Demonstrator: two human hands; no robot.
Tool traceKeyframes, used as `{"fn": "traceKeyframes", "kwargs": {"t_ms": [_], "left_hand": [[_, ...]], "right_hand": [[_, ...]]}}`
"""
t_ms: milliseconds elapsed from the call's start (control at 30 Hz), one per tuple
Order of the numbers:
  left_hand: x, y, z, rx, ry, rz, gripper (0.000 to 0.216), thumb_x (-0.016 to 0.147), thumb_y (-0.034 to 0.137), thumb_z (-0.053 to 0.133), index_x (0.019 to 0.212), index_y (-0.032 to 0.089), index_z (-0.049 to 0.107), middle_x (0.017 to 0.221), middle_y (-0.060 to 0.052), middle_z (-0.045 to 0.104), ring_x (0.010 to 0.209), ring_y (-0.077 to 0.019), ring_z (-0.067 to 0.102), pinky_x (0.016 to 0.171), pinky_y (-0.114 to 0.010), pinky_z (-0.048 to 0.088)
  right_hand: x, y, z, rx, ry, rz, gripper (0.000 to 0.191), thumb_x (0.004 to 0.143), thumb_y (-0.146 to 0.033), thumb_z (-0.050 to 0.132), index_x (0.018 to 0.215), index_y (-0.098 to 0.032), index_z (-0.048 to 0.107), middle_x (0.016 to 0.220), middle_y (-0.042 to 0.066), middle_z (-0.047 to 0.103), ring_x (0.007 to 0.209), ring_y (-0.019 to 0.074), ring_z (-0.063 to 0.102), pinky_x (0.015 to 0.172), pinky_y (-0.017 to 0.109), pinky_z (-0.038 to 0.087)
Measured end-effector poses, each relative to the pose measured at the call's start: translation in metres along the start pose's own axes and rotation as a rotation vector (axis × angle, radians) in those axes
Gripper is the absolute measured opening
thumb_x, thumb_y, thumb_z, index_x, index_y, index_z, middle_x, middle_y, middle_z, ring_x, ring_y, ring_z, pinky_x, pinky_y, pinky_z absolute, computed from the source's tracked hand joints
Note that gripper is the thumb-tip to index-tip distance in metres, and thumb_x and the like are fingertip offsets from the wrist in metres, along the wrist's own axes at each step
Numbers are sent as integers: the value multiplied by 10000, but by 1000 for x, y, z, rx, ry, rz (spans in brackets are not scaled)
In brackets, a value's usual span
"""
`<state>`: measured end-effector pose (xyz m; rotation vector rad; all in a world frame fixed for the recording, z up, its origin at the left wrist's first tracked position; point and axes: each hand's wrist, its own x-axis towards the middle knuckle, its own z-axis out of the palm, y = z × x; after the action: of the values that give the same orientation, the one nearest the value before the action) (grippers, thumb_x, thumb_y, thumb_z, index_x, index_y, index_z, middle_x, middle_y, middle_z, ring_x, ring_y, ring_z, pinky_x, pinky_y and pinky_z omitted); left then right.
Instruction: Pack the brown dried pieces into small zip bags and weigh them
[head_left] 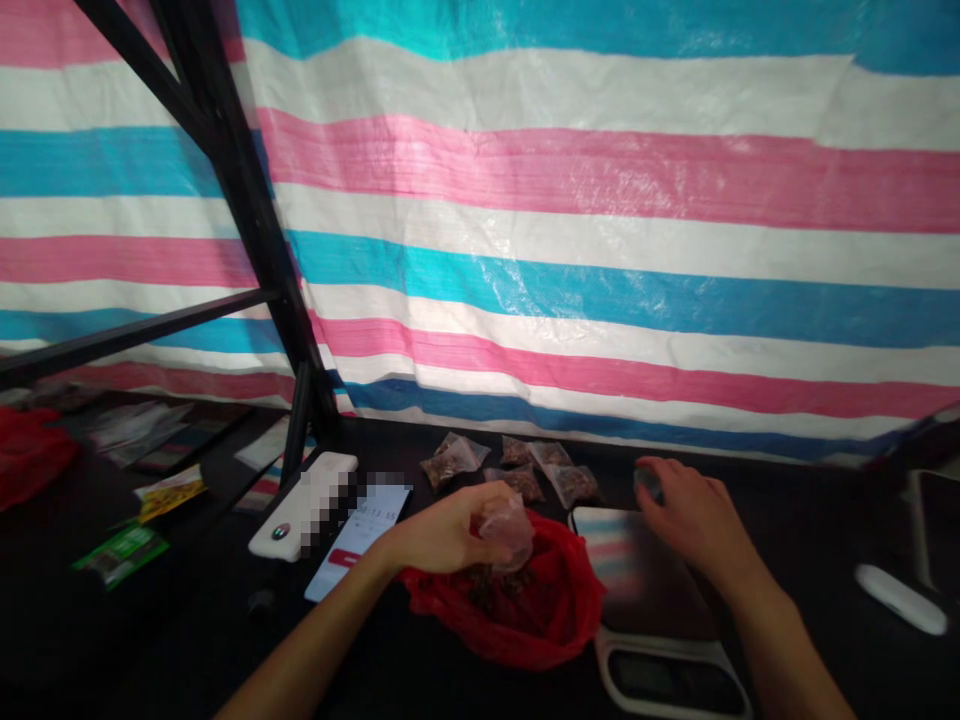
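Sheeting (600,170) in pink, white and blue stripes hangs behind both your grips, and below them spreads your black desk (814,530). A black frame (255,230) stands beyond your left grip (454,530), off to its left. Just below that grip sits your open red bag (577,600), with loose brown-green bits (487,590) inside. The scale (652,585) lies right of the bag, on the near side of your right grip (694,515). Just left of your left grip you have a phone (360,535) screen up, and past it a white phone (281,515) back up. Well left, you see a green packet (120,553); beyond your left grip, small clear packets (576,485) of brown bits cluster. Your left grip pinches a clear plastic bag (510,540) over the red bag's opening. Your right grip is narrow, curled around a small greyish thing (649,484), too blurred to name, by the scale's far corner.
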<state>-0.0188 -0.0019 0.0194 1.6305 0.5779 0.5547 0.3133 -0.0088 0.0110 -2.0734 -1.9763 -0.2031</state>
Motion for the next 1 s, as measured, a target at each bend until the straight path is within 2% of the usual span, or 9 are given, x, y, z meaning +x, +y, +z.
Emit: {"fn": "traceKeyframes", "kwargs": {"t_ms": [133,233,300,400,567,633,767,867,1000], "left_hand": [[0,7,5,-5,3,-19,238,820,284,739,960,177,578,879,4,605,776,-140,559,713,-255,441],[1,7,8,75,35,21,247,829,300,732,1004,184,603,934,-1,606,838,-153,561,781,-267,445],[2,5,9,147,80,45,264,824,309,733,1027,184,621,966,-7,612,866,-163,558,804,-271,444],[3,3,10,174,138,2,213,814,309,721,929,168,611,865,7,598,770,-147,528,719,-253,435],[3,6,12,180,175,19,180,829,269,677,959,168,603,861,14,605,741,-138,519,681,-246,426],[1,8,13,235,172,42,232,818,263,696,1007,175,595,910,9,608,765,-140,525,677,-243,428],[-1,7,14,329,160,11,241,780,185,686,979,190,550,855,32,569,696,-123,499,589,-223,386],[-2,6,14,346,140,35,288,773,147,667,1039,194,566,901,20,603,751,-140,554,646,-236,431],[-1,4,12,373,222,132,437,833,242,693,1246,206,556,1121,-46,640,980,-192,613,882,-305,487]], "right_hand": [[1,37,9,8,-121,94,312,879,-256,547,1139,-168,694,1077,151,755,949,318,733,776,402,527],[2,39,8,34,-96,94,414,893,-344,589,1259,-160,648,1206,172,708,1100,348,684,888,458,522],[3,23,4,154,11,3,453,910,-365,591,1315,-164,608,1291,178,657,1199,353,625,989,512,481],[-5,-19,-7,553,186,-285,379,953,-356,576,1300,-206,592,1289,126,640,1211,271,608,1050,469,474],[-35,-91,-21,724,10,-567,621,904,-311,699,1475,-297,455,1432,103,536,1308,240,541,1089,412,467],[-43,-106,-20,723,-21,-615,523,901,-280,707,1398,-301,545,1382,90,571,1272,235,563,1066,395,482],[-42,-111,-12,838,11,-567,118,968,-218,598,1038,-249,687,1018,38,701,964,183,667,881,326,547],[-34,-105,-8,887,59,-512,109,959,-244,608,868,-227,667,862,24,699,817,179,658,769,306,538],[-21,-84,-6,814,151,-371,143,957,-321,587,906,-221,675,841,36,703,749,187,644,711,307,525]]}}
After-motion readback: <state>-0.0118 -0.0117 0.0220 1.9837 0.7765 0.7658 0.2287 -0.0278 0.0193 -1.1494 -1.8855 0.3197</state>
